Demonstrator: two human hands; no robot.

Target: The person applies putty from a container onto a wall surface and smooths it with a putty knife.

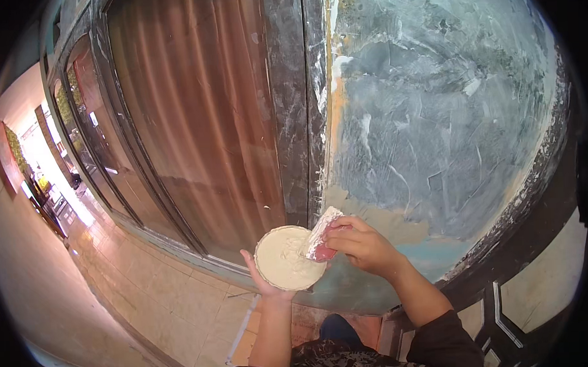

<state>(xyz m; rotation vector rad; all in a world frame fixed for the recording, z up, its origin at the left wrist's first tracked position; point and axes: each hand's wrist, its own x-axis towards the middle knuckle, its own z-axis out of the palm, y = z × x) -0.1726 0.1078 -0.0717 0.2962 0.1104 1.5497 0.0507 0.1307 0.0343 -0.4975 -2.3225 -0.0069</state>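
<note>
My left hand (266,279) is wrapped under and around the left side of a round tub (260,280) filled with pale cream filler paste (287,264). In my right hand (364,246) is a reddish-pink scraper (323,252), its blade edge caked with white paste. The scraper's lower end touches the paste at the tub's right side, where the surface is stirred up. Beyond my hands stands a wall (422,140) with a patchy grey-blue coat and white smears. Fresher beige paste (389,223) covers a strip low on it.
To the left of the wall is a dark wooden frame (291,106) around a window with a brown curtain (194,116). A tiled walkway (175,291) runs off to the left along a low wall (44,257). A dark door with pale panels (550,291) stands at right.
</note>
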